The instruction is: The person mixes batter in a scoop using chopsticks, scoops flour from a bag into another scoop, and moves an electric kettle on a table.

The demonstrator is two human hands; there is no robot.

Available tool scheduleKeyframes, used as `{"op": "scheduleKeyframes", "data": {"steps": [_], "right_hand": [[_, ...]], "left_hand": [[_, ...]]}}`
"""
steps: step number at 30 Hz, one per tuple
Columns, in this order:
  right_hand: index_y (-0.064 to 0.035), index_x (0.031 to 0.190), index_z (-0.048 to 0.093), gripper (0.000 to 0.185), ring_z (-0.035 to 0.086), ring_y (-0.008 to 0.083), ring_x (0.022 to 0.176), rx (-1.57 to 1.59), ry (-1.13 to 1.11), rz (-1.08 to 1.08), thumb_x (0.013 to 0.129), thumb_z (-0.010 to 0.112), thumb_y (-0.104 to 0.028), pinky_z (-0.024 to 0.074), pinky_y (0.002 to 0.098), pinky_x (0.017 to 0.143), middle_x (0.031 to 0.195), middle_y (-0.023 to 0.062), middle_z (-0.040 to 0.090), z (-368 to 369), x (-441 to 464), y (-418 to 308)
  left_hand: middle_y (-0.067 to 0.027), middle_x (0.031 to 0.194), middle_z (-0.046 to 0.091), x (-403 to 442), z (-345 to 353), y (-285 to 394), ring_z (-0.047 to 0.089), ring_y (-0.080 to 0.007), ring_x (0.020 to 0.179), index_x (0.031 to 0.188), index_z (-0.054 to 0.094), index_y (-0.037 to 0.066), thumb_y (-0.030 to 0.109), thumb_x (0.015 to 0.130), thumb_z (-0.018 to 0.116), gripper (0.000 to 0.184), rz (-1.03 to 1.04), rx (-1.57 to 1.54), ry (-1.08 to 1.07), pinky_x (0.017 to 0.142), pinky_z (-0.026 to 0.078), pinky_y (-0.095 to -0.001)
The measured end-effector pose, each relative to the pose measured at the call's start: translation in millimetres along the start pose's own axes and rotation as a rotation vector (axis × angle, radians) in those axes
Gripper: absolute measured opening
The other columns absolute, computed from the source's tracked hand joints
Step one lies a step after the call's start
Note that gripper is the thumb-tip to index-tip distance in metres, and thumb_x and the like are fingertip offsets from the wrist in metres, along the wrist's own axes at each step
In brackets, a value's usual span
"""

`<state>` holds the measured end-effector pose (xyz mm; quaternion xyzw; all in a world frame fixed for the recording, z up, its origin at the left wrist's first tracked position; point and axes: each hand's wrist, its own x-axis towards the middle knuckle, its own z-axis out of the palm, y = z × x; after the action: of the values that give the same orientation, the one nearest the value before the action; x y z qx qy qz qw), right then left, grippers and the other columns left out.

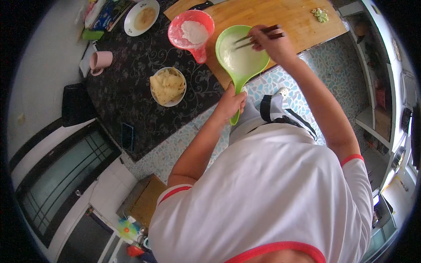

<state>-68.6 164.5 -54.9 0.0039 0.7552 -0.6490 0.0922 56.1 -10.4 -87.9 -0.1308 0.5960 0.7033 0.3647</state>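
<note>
My left hand (231, 104) is wrapped round the handle of a green ladle-shaped bowl (262, 65) at the table's edge. Inside it lies a pale, creamy batter (241, 59). A pair of dark chopsticks (272, 33) is gripped in my right hand (274, 44), above the bowl's right side, with their tips down in the batter. Just left of the green bowl stands a red handled bowl (201, 54) with white flour (194, 32) in it. A small white bowl (177, 103) heaped with pale yellow slices (167, 86) sits on the dark tablecloth.
A wooden board (294, 19) carries chopped green pieces (321, 15) at its far right and a dark-handled knife (201, 5) at the back. A white plate (130, 25) with brownish residue, a pink mug (101, 60) and a phone (127, 137) are on the dark tablecloth (131, 94).
</note>
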Motion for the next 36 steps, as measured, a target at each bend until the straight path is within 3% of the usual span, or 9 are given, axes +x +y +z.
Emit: {"op": "scheduleKeyframes", "data": {"steps": [8,12,16,21,23,25,29,32,36], "right_hand": [[0.0019,0.085,0.061,0.026,0.056,0.0110,0.056,-0.111,0.116,-0.042,0.084,0.056,-0.023,0.0451,0.0241,0.054,0.065,0.0041,0.059,-12.1,-9.5,-0.4],[0.0022,0.087,0.061,0.026,0.055,0.0110,0.053,-0.067,-0.165,0.053,0.086,0.053,-0.023,0.0451,0.0237,0.052,0.065,0.0040,0.059,-8.7,-36.9,-12.2],[0.0021,0.089,0.061,0.027,0.055,0.0116,0.054,-0.131,0.186,0.054,0.087,0.053,-0.023,0.0458,0.0240,0.053,0.070,0.0063,0.061,-43.5,-13.7,-4.4],[0.0009,0.090,0.061,0.026,0.056,0.0118,0.058,-0.073,-0.197,0.041,0.087,0.053,-0.023,0.0459,0.0237,0.056,0.071,0.0049,0.060,-10.7,-44.0,-14.1],[0.0017,0.087,0.061,0.024,0.056,0.0120,0.057,-0.078,-0.097,0.161,0.087,0.052,-0.021,0.0465,0.0236,0.057,0.072,0.0051,0.060,-27.6,-35.0,-10.9],[0.0015,0.085,0.061,0.021,0.056,0.0116,0.060,-0.019,0.116,-0.043,0.087,0.052,-0.018,0.0470,0.0243,0.057,0.072,0.0053,0.060,-28.6,-25.2,-7.0],[0.0014,0.086,0.061,0.023,0.055,0.0108,0.061,-0.038,-0.217,0.092,0.087,0.051,-0.020,0.0461,0.0229,0.058,0.073,0.0045,0.060,-9.4,-49.3,-25.4],[0.0013,0.093,0.060,0.023,0.055,0.0104,0.063,-0.155,-0.024,0.181,0.087,0.052,-0.019,0.0452,0.0236,0.057,0.078,0.0053,0.061,-36.4,-29.7,-16.3],[0.0006,0.092,0.060,0.022,0.055,0.0109,0.065,0.077,-0.135,0.012,0.086,0.053,-0.019,0.0448,0.0251,0.060,0.077,0.0037,0.060,-9.6,-34.5,6.5]], "left_hand": [[-0.0021,0.063,0.045,5.7,-3.3,-7.4,0.043,-0.0102,0.045,0.107,0.035,0.006,0.008,0.080,0.049,0.030,0.009,0.023,0.000,0.039,0.038,-0.0246],[-0.0019,0.068,0.046,0.9,-1.7,-1.9,0.044,-0.0103,0.049,0.112,0.036,0.006,0.007,0.081,0.048,0.034,-0.035,0.035,0.019,0.040,0.039,-0.0237],[-0.0019,0.068,0.046,-1.9,0.8,-0.2,0.044,-0.0101,0.049,0.112,0.035,0.006,0.006,0.080,0.049,0.035,-0.009,0.021,0.012,0.041,0.039,-0.0237],[-0.0018,0.069,0.045,-1.3,0.8,-0.5,0.044,-0.0097,0.050,0.112,0.035,0.007,0.008,0.081,0.049,0.034,-0.023,0.008,0.006,0.041,0.039,-0.0235],[-0.0017,0.069,0.045,-0.6,-0.3,-1.1,0.044,-0.0096,0.050,0.111,0.036,0.007,0.008,0.081,0.049,0.033,-0.034,-0.001,0.013,0.041,0.039,-0.0235],[-0.0017,0.069,0.045,-1.1,-0.3,-1.2,0.044,-0.0096,0.050,0.110,0.037,0.006,0.007,0.081,0.049,0.031,-0.049,-0.007,0.022,0.041,0.039,-0.0237],[-0.0018,0.069,0.045,-1.8,0.4,-0.7,0.044,-0.0099,0.050,0.106,0.038,0.006,0.007,0.081,0.048,0.027,-0.042,-0.006,0.024,0.040,0.039,-0.0241],[-0.0020,0.070,0.046,-0.4,0.0,-1.1,0.045,-0.0102,0.050,0.107,0.038,0.006,0.006,0.080,0.048,0.029,-0.055,0.032,0.027,0.040,0.039,-0.0245],[-0.0027,0.071,0.047,-1.3,0.3,-1.1,0.045,-0.0107,0.050,0.115,0.035,0.006,0.004,0.079,0.048,0.038,-0.009,0.033,0.016,0.041,0.040,-0.0247]]}}
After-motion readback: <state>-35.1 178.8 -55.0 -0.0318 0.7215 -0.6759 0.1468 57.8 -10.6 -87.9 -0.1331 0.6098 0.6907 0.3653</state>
